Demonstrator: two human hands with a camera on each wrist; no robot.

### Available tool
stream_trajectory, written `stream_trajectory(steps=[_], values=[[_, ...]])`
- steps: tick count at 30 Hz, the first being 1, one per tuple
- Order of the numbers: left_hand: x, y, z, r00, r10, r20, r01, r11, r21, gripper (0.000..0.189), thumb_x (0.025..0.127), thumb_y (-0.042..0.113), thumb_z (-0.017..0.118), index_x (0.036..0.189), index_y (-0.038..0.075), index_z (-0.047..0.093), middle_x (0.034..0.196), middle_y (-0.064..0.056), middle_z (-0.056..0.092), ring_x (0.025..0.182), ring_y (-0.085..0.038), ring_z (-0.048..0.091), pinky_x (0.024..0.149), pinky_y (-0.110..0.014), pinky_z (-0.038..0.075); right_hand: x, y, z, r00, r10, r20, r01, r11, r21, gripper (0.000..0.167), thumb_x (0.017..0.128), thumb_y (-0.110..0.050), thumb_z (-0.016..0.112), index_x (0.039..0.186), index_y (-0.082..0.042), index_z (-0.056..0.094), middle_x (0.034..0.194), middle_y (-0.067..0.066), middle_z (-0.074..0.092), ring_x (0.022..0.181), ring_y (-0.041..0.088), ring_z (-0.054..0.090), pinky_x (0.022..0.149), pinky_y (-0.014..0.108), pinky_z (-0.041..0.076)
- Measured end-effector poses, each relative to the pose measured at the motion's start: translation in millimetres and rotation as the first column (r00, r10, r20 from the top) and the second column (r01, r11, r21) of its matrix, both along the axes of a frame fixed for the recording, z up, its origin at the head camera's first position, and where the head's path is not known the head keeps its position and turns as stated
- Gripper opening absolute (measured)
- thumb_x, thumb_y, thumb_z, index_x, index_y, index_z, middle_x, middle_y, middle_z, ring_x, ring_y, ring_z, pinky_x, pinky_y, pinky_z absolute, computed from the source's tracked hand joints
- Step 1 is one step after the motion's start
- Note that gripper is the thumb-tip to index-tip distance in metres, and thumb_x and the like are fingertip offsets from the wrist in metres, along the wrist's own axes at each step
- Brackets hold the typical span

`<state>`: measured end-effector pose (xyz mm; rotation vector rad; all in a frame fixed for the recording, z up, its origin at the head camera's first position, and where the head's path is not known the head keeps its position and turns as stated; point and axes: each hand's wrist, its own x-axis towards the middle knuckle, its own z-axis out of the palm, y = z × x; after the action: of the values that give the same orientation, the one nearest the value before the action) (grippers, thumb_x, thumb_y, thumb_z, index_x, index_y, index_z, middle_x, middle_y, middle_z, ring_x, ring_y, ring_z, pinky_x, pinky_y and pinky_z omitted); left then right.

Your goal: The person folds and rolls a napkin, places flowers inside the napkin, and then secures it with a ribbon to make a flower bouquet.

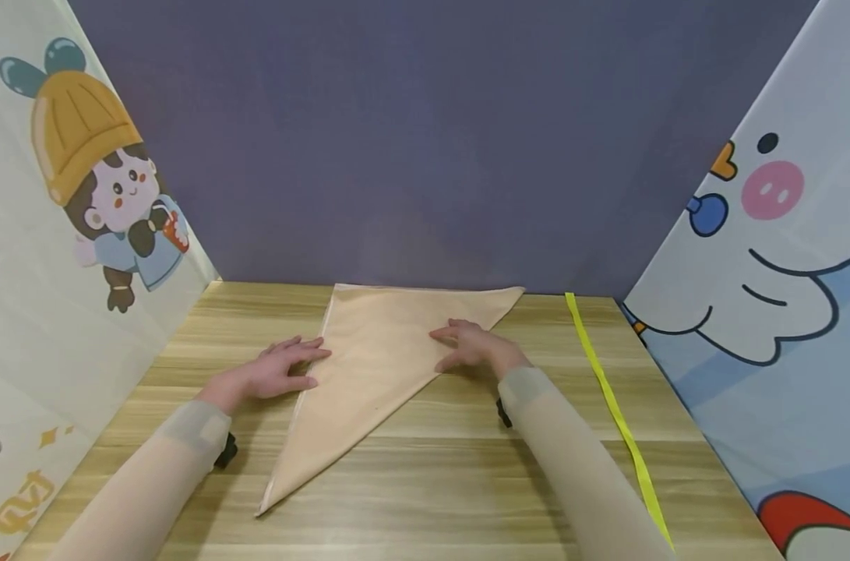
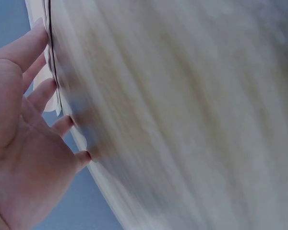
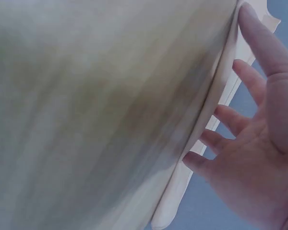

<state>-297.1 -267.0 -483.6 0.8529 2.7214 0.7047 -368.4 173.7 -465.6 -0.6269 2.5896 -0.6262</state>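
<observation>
A peach-coloured cloth (image 1: pixel 375 343) lies on the table, folded into a triangle, with its long slanted edge facing the front right. My left hand (image 1: pixel 280 370) rests at the cloth's left edge, fingers extended, their tips touching the edge and the tabletop. On the right, my right hand (image 1: pixel 470 345) lies over the slanted edge with its fingers spread on the cloth. In the left wrist view, the left hand (image 2: pixel 33 120) has its fingertips along the cloth's border. The right wrist view shows the right hand (image 3: pixel 259 115) with fingertips along the folded edge.
A yellow strip (image 1: pixel 610 397), like a tape, runs along the right side of the wood-grain table (image 1: pixel 425 499). A dark grey panel (image 1: pixel 425 140) stands behind the table. Printed cartoon panels flank it, one on the left (image 1: pixel 39 273) and one on the right (image 1: pixel 782 312).
</observation>
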Motion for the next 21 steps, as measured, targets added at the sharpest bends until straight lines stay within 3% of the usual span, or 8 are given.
stream_trajectory(steps=[13,14,19,21], values=[[6.7,5.1,9.1,0.999,-0.047,0.003,0.047,0.999,-0.028,0.063,0.107,0.036,0.071,0.161,0.007,0.054,0.173,-0.028,0.037,0.157,-0.069,0.022,0.12,-0.087,0.018,8.3,6.7,-3.8,1.0,0.002,-0.006,-0.001,1.0,0.017,0.079,0.097,-0.047,0.084,0.166,-0.028,0.05,0.184,0.016,0.017,0.171,0.041,0.013,0.136,0.064,0.019],[5.6,4.7,7.7,0.999,-0.052,0.005,0.052,0.998,-0.02,0.063,0.107,0.037,0.071,0.161,0.007,0.055,0.173,-0.029,0.037,0.157,-0.069,0.022,0.12,-0.087,0.018,9.4,7.1,-3.5,1.0,0.0,-0.013,0.0,1.0,0.017,0.078,0.098,-0.048,0.083,0.166,-0.028,0.05,0.184,0.016,0.017,0.17,0.042,0.014,0.135,0.066,0.018],[-10.6,-12.6,-24.1,0.994,-0.097,-0.054,0.099,0.994,0.041,0.063,0.107,0.045,0.071,0.163,0.02,0.055,0.176,-0.018,0.039,0.155,-0.068,0.025,0.118,-0.085,0.022,9.1,12.0,-3.4,0.998,-0.01,-0.057,0.011,1.0,0.026,0.072,0.102,-0.047,0.078,0.165,-0.028,0.051,0.183,0.017,0.021,0.169,0.044,0.017,0.133,0.07,0.02],[-12.1,-16.6,-28.9,0.991,-0.107,-0.087,0.111,0.993,0.048,0.063,0.106,0.046,0.071,0.162,0.022,0.055,0.175,-0.016,0.041,0.154,-0.067,0.028,0.117,-0.084,0.025,7.5,14.5,-3.0,0.998,-0.012,-0.056,0.014,0.999,0.029,0.071,0.103,-0.045,0.078,0.166,-0.027,0.051,0.183,0.017,0.021,0.169,0.044,0.018,0.133,0.067,0.022]])
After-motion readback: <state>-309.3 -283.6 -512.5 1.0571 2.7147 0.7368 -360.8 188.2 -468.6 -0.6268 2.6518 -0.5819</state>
